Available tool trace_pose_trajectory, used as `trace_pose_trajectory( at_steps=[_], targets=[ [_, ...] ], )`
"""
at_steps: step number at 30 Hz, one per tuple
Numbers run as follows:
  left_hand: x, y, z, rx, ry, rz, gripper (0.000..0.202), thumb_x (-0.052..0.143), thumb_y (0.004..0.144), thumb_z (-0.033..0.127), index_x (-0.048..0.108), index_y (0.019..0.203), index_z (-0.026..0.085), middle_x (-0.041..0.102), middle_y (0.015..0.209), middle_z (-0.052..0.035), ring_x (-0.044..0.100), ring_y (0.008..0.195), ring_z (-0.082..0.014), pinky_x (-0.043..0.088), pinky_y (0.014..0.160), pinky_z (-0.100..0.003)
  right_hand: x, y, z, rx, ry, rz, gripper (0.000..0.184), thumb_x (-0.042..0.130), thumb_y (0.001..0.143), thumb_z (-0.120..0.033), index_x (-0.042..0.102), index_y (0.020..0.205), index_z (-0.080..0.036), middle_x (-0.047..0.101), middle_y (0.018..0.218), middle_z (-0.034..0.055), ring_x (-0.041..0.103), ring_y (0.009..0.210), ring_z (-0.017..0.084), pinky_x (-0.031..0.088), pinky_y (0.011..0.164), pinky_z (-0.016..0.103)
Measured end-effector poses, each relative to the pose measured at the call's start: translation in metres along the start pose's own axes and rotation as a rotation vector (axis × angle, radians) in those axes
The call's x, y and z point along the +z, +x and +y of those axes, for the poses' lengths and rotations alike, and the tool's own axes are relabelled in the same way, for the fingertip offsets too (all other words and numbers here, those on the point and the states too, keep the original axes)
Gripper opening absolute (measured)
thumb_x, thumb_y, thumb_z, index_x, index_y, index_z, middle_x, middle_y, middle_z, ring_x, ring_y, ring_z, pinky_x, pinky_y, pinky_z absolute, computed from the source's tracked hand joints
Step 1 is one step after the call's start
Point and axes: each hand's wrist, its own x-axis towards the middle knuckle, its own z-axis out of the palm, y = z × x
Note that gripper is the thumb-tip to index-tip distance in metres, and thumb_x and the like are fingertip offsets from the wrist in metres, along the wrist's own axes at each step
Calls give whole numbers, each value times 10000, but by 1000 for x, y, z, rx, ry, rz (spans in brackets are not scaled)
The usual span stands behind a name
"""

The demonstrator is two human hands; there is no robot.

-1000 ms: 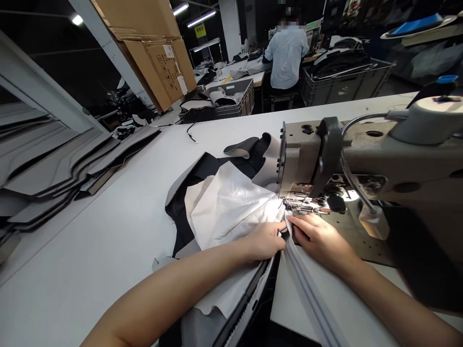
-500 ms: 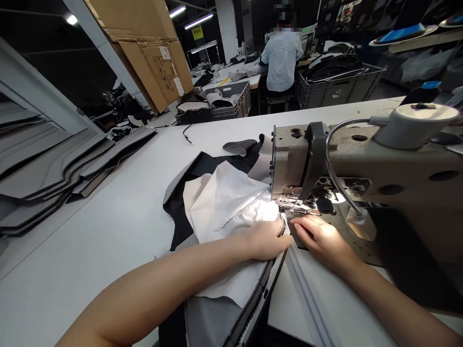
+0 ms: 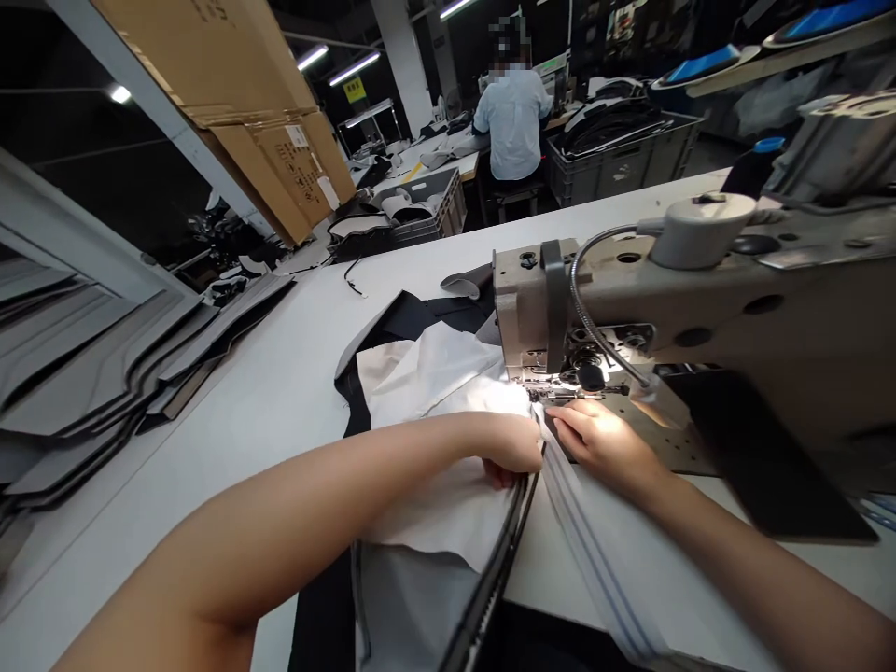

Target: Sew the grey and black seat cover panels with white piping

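The left forearm (image 3: 315,509) and right forearm (image 3: 756,551) reach inward and nearly meet — the left hand (image 3: 514,446) curls downward with fingers tucked under, the right hand (image 3: 606,445) lies flatter just beside it, fingers pointing left.

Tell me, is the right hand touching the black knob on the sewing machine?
Apart. The head view shows the right hand below the black knob, with a lit gap between its fingers and the knob.

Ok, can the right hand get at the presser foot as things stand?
Likely yes: the right hand rests close beside the presser foot, fingertips almost at it, and nothing seems to block the way.
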Motion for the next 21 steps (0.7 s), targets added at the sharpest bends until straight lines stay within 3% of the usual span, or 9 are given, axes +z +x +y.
trace_pose_trajectory(
  at_steps=[2,3,5,8,10,15,21],
  targets=[
    [4,2,-9,75,-100,-23,175,327,860,137,474,954,133,536,619,-6,584,521,-152,523,506,-274,0,0,-3,6,-6,0,314,352,911,-251,650,965,-167,638,846,92,582,813,225,467,740,344],
    [8,4,-13,121,-111,26,204,281,877,135,464,967,141,538,646,-6,581,531,-144,524,519,-273,0,0,-4,9,-8,-3,315,356,914,-265,656,943,-175,634,835,89,581,805,226,468,739,348],
    [18,9,-23,210,20,268,214,276,886,135,474,964,149,571,768,-39,603,650,-163,532,611,-307,0,0,-6,20,-10,-4,311,370,924,-304,659,912,-188,634,835,82,583,804,220,473,745,346],
    [34,17,-37,310,410,723,164,373,882,167,516,960,148,571,1012,-94,557,944,-239,484,812,-371,-1,-1,-10,51,-10,10,279,407,924,-337,648,934,-196,652,882,70,602,828,203,490,749,326],
    [42,20,-47,352,528,887,162,413,884,196,523,996,153,552,1078,-87,500,1026,-252,446,866,-373,-2,-1,-11,68,-10,22,253,435,912,-345,640,941,-200,663,896,60,613,840,196,503,741,316],
    [50,22,-61,351,541,962,173,449,868,185,532,1018,165,566,1027,-54,483,980,-222,424,826,-345,0,1,-17,99,-15,37,236,458,890,-357,638,917,-206,674,865,45,632,833,199,522,722,322],
    [59,28,-54,328,497,1001,213,446,876,180,578,1042,174,563,1012,-70,474,971,-236,401,832,-362,10,7,-25,150,-6,64,259,446,885,-377,653,908,-222,688,854,48,650,799,204,531,706,326]
  ],
)
